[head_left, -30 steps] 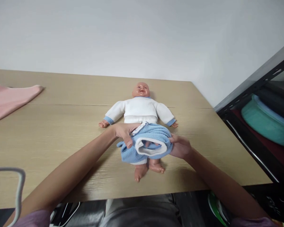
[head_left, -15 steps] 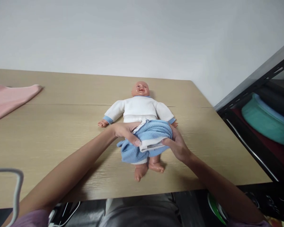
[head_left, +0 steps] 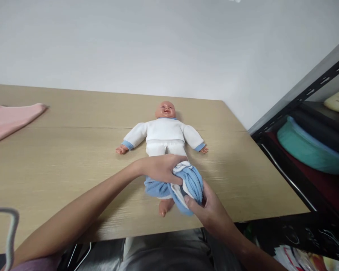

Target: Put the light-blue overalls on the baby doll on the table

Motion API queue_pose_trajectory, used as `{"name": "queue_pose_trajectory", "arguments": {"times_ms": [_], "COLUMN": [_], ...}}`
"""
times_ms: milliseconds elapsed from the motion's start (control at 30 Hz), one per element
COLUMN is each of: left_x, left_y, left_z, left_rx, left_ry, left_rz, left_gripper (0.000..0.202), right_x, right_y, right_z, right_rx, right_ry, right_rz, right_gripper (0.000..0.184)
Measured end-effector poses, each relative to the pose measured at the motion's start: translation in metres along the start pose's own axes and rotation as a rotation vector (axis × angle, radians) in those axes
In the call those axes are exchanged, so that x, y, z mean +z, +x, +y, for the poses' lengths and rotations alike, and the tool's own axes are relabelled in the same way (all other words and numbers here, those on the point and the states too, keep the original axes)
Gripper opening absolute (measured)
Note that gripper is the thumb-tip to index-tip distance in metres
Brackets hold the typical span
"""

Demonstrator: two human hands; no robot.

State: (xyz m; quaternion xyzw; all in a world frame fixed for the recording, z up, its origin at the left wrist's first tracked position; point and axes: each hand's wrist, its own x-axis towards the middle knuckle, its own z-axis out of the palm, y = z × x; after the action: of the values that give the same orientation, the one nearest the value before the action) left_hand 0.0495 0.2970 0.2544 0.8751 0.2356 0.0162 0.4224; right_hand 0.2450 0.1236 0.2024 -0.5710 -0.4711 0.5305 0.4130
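Note:
A baby doll (head_left: 165, 130) lies face up on the table, its head toward the wall, in a white top with blue cuffs. Its upper legs are white cloth, and one bare foot sticks out toward me. Blue and white doll pants (head_left: 190, 178) are bunched around the lower legs; the other foot is hidden by them. My left hand (head_left: 161, 168) lies across the legs, its fingers closed on the pants' white edge. From the right, my right hand (head_left: 205, 206) grips the bunched cloth, thumb at the rolled opening.
A pink cloth (head_left: 11, 118) lies on the wooden table (head_left: 73, 150) at far left. A grey cable or tube (head_left: 9, 226) curves at the lower left. Right of the table stands a black rack (head_left: 285, 180) with a teal bin (head_left: 307, 148).
The pants have moved down from the doll's waist toward its feet, baring the white upper legs. My right hand has lowered and turned the cloth, and one foot is now covered.

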Motion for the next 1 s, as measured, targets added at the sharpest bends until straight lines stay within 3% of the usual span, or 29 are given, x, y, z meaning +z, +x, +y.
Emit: {"name": "queue_pose_trajectory", "arguments": {"times_ms": [200, 333, 400, 500, 567, 700, 800, 867, 933, 1000], "left_x": [0.011, 0.016, 0.017, 0.017, 0.018, 0.021, 0.026, 0.03, 0.033, 0.036], "left_y": [-0.005, -0.007, -0.007, -0.007, -0.007, -0.008, -0.008, -0.006, -0.004, -0.002], "left_z": [0.027, 0.041, 0.042, 0.039, 0.036, 0.033, 0.034, 0.035, 0.036, 0.034], "left_rx": [-0.182, -0.239, -0.239, -0.226, -0.222, -0.214, -0.212, -0.212, -0.216, -0.232], "left_ry": [0.293, 0.362, 0.361, 0.361, 0.359, 0.383, 0.478, 0.518, 0.527, 0.531], "left_rz": [-0.03, -0.031, -0.04, -0.076, -0.085, -0.095, -0.101, -0.085, -0.068, -0.065], "left_gripper": [0.023, 0.02, 0.025, 0.026, 0.025, 0.037, 0.033, 0.027, 0.025, 0.027], "right_x": [-0.009, -0.007, 0.002, 0.019, 0.025, 0.023, 0.019, 0.018, 0.019, 0.019], "right_y": [0.005, -0.003, -0.009, -0.019, -0.024, -0.028, -0.025, -0.022, -0.018, -0.016], "right_z": [0.017, 0.022, 0.028, 0.039, 0.046, 0.051, 0.049, 0.049, 0.052, 0.057], "right_rx": [-0.132, -0.12, -0.077, -0.004, 0.002, -0.179, -0.447, -0.567, -0.566, -0.468], "right_ry": [-0.227, -0.285, -0.217, -0.13, -0.135, -0.379, -0.614, -0.652, -0.599, -0.483], "right_rz": [0.29, 0.303, 0.289, 0.296, 0.296, 0.39, 0.597, 0.697, 0.697, 0.639], "right_gripper": [0.054, 0.034, 0.041, 0.065, 0.062, 0.026, 0.013, 0.014, 0.019, 0.028]}}
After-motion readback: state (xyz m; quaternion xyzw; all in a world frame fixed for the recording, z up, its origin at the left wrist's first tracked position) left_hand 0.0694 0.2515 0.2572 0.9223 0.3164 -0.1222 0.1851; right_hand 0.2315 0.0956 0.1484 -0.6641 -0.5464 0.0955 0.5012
